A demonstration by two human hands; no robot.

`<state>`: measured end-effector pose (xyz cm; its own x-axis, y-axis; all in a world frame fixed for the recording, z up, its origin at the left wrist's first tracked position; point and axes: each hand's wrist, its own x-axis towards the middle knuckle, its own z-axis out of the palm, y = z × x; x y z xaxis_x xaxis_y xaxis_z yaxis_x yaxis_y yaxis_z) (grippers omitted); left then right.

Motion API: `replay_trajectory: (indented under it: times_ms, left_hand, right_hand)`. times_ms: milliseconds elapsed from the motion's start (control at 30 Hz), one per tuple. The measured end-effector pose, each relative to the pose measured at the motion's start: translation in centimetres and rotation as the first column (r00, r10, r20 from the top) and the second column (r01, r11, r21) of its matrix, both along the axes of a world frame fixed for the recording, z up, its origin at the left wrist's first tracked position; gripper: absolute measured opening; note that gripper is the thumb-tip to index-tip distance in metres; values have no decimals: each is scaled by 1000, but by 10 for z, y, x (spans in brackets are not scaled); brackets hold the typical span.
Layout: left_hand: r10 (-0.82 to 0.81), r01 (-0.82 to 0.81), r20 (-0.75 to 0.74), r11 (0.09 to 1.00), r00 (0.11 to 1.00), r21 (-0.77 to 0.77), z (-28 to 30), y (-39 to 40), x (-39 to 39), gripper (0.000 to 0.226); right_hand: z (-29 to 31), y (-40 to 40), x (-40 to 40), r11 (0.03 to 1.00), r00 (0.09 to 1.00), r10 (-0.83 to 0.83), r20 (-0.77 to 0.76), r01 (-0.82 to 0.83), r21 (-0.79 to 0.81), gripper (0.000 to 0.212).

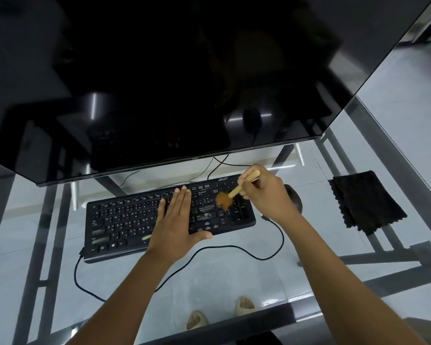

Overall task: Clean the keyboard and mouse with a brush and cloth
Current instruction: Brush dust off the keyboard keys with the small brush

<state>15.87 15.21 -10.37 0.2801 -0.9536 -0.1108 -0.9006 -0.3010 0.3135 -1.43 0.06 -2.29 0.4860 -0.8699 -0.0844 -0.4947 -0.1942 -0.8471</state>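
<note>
Glass-topped desk: black corded keyboard at centre; left hand flat, open on it; right hand gripping wooden-handled brush, bristles on right-side keys; black folded cloth far right.

One of nearly everything, two of the body parts.

One keyboard, one brush, one black cloth, one dark monitor, one mouse mostly hidden behind the right grip, one glass tabletop; two grips counting the left grip, and two sandalled feet seen through the glass.
</note>
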Motion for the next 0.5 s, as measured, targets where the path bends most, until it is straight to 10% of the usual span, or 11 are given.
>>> replay_trajectory:
  times_ms: [100,267,400,500]
  left_hand:
    - [28,-28,-4,999,1000,-47,2,10,4,118]
    - [223,-237,-99,959,970,-159,8,44,10,113]
    - [345,-364,-123,911,930,-193,5,73,18,110]
    - [434,-449,-116,868,894,-211,2,93,34,110]
  right_hand:
    - [0,0,7,967,993,-118,7,116,-227,14]
    - [-2,15,27,998,994,17,110,-23,52,9]
    - [-4,29,45,947,999,27,35,-14,-319,13]
    - [1,43,58,943,993,116,19,-104,-316,16]
